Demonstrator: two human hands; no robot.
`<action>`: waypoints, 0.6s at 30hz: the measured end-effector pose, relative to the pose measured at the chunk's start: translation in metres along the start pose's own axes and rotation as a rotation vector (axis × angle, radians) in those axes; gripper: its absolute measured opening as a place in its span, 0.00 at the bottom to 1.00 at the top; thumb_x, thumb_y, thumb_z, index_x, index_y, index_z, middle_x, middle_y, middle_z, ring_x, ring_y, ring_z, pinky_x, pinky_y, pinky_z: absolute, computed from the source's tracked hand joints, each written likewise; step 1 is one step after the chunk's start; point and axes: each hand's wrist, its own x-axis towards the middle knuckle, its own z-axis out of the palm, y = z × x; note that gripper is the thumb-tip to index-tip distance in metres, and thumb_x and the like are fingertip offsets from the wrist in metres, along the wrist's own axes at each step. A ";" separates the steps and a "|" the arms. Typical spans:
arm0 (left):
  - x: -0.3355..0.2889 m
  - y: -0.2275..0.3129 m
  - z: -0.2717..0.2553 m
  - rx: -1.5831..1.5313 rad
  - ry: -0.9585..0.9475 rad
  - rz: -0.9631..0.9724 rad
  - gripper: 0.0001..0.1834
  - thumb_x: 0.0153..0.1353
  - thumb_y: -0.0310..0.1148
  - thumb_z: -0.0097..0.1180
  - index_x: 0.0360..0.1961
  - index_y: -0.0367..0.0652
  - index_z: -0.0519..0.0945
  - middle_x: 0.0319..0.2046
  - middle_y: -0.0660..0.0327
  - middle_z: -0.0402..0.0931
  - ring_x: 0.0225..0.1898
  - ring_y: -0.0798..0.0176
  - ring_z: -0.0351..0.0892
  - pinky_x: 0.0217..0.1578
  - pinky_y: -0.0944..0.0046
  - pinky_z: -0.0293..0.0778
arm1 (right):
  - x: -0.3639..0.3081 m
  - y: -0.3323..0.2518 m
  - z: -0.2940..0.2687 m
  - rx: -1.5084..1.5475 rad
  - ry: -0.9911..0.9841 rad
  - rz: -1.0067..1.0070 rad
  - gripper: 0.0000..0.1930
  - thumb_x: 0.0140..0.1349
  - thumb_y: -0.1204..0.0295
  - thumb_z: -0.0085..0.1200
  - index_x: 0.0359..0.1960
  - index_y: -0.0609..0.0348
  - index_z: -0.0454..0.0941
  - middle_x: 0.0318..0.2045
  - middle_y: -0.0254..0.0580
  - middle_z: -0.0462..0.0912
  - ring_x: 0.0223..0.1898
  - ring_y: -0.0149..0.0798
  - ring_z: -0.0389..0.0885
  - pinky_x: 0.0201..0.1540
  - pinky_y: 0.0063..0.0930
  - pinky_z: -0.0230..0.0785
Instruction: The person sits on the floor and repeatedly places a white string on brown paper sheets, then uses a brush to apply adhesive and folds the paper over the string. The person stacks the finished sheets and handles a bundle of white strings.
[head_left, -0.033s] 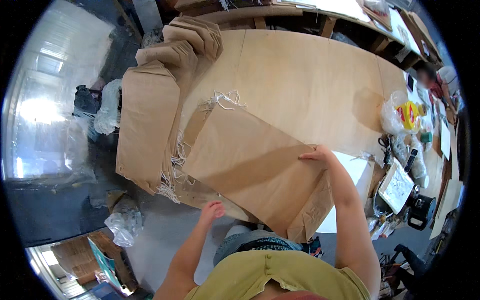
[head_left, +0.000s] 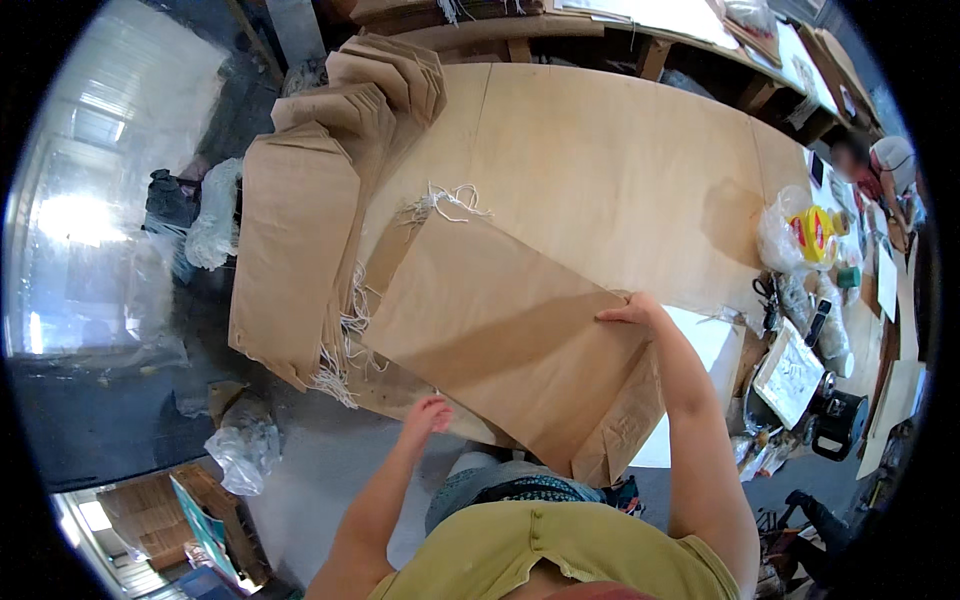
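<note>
A large flat brown paper bag (head_left: pixel 490 300) lies slanted across the near part of the table, its folded bottom (head_left: pixel 622 425) toward me. My right hand (head_left: pixel 640 312) grips its right edge, with a finger or thumb laid over the top face. My left hand (head_left: pixel 428 413) is just off the bag's lower left edge, fingers loosely bent and nothing visible in them. White string handles (head_left: pixel 455 200) stick out at the bag's far corner. More brown paper lies underneath, mostly covered.
A fanned stack of brown paper bags (head_left: pixel 295 240) with white strings (head_left: pixel 335 380) lies along the table's left side. White paper (head_left: pixel 690 345) is under my right forearm. A yellow container (head_left: pixel 815 235), a black mug (head_left: pixel 840 425) and clutter line the right. Another person (head_left: pixel 890 170) is at far right.
My left hand has shifted very slightly up and to the right. The right hand and the bag stay in place. The person at far right has moved a little.
</note>
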 end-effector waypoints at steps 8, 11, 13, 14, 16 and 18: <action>0.014 0.199 0.094 0.991 -0.012 0.947 0.50 0.48 0.33 0.73 0.71 0.50 0.57 0.62 0.51 0.66 0.64 0.47 0.64 0.62 0.51 0.66 | -0.145 -0.129 -0.004 -0.468 0.495 -0.362 0.25 0.48 0.44 0.67 0.24 0.56 0.82 0.23 0.42 0.82 0.30 0.48 0.82 0.37 0.39 0.73; -0.039 0.287 0.102 1.261 -0.006 1.274 0.58 0.40 0.29 0.76 0.73 0.54 0.54 0.67 0.53 0.62 0.69 0.46 0.59 0.69 0.47 0.56 | -0.239 -0.168 0.009 -0.560 0.660 -0.725 0.20 0.47 0.50 0.68 0.21 0.54 0.80 0.19 0.38 0.79 0.26 0.42 0.80 0.32 0.36 0.70; -0.064 0.303 0.081 1.395 -0.012 1.443 0.58 0.36 0.28 0.77 0.71 0.50 0.58 0.64 0.54 0.66 0.68 0.49 0.62 0.72 0.48 0.51 | -0.296 -0.165 0.025 -0.552 0.778 -0.802 0.17 0.44 0.54 0.70 0.20 0.52 0.79 0.18 0.35 0.76 0.24 0.39 0.77 0.31 0.33 0.68; -0.083 0.308 0.074 1.504 -0.024 1.456 0.58 0.35 0.28 0.77 0.71 0.50 0.60 0.63 0.54 0.68 0.68 0.50 0.63 0.72 0.47 0.49 | -0.320 -0.159 0.039 -0.548 0.847 -0.820 0.16 0.43 0.56 0.70 0.19 0.51 0.78 0.17 0.33 0.74 0.23 0.38 0.76 0.30 0.32 0.68; -0.108 0.300 0.065 1.646 -0.005 1.457 0.56 0.35 0.30 0.77 0.69 0.51 0.62 0.59 0.56 0.71 0.66 0.52 0.64 0.71 0.47 0.49 | -0.352 -0.135 0.066 -0.532 0.922 -0.686 0.16 0.41 0.60 0.71 0.24 0.52 0.77 0.21 0.30 0.74 0.27 0.37 0.76 0.38 0.32 0.69; -0.135 0.282 0.049 1.758 0.063 1.384 0.52 0.38 0.32 0.76 0.67 0.52 0.64 0.53 0.58 0.76 0.64 0.54 0.67 0.68 0.45 0.54 | -0.354 -0.118 0.082 -0.576 0.950 -0.539 0.18 0.42 0.59 0.70 0.30 0.53 0.76 0.24 0.33 0.75 0.31 0.39 0.76 0.43 0.36 0.67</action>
